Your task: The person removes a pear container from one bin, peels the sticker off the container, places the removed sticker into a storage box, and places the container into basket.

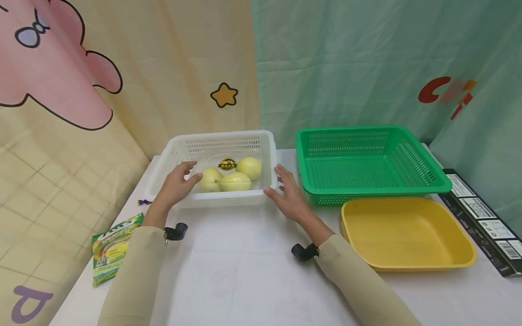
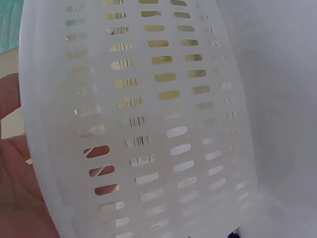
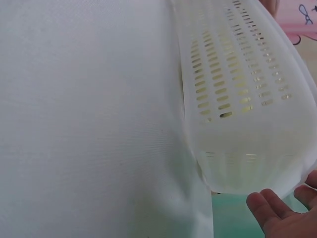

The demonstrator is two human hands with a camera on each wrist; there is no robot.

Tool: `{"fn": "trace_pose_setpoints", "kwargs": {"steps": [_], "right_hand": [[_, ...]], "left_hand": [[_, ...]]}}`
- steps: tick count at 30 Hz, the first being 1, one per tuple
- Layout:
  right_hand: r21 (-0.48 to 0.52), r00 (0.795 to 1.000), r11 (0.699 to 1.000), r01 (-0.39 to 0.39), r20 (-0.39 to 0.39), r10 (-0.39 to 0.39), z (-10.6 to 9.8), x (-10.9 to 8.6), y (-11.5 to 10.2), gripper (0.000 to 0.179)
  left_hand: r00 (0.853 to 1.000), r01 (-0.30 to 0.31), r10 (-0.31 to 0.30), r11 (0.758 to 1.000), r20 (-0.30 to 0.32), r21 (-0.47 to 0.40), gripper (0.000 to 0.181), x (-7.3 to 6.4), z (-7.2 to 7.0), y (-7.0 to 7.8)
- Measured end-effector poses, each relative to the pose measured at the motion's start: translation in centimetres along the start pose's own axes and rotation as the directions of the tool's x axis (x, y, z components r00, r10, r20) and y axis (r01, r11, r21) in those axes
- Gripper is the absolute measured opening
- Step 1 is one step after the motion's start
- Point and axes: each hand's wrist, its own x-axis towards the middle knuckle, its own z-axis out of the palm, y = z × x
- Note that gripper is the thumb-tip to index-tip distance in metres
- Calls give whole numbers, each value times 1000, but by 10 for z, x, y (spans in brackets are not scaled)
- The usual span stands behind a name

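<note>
A white slotted plastic basket (image 1: 227,195) stands at the back left of the table. In it lies a clear package with a black-and-yellow label (image 1: 227,164) and three round, pale yellow-green fruits (image 1: 235,181). My left hand (image 1: 177,185) reaches over the basket's front left part, fingers loosely bent and apart from the fruits. The left wrist view shows part of that hand (image 2: 17,183) behind the slotted wall. At the basket's front right corner is my right hand (image 1: 288,195), its thumb at the rim and its fingers extended. In the right wrist view, its fingertips (image 3: 257,201) are right by the basket's end.
To the right stands a green slotted basket (image 1: 309,180), with a yellow tub (image 1: 410,234) in front of it. A long black box with white labels (image 1: 483,217) lies at the right edge. A green-and-yellow packet (image 1: 113,247) lies beside my left forearm. Curtains hang behind.
</note>
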Motion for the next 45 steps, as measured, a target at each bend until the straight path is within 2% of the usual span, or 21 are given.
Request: {"fn": "trace_pose_setpoints", "kwargs": {"steps": [5, 9, 16, 28, 34, 39, 45], "right_hand": [[21, 1000, 1000, -13, 4, 13, 0, 6, 3, 73], [39, 1000, 999, -15, 15, 15, 0, 10, 4, 73], [73, 999, 997, -16, 29, 14, 4, 9, 7, 74], [52, 1000, 998, 27, 3, -27, 6, 7, 10, 71], [60, 999, 998, 36, -11, -36, 6, 7, 11, 69], [59, 999, 998, 34, -12, -33, 7, 7, 11, 70], [47, 999, 998, 33, -14, -32, 7, 7, 11, 70]], "left_hand": [[1000, 3, -3, 1000, 21, -5, 59, 4, -1, -2], [998, 27, -27, 1000, 51, -10, 61, 6, -2, -3], [995, 50, -46, 998, 93, -39, 63, 9, -8, -10], [977, 124, -104, 987, 184, -99, 72, 19, -12, -13], [960, 182, -140, 971, 244, -158, 77, 27, -13, -14], [937, 240, -180, 954, 299, -180, 78, 32, -13, -16], [914, 279, -192, 937, 357, -209, 80, 34, -11, -18]]}}
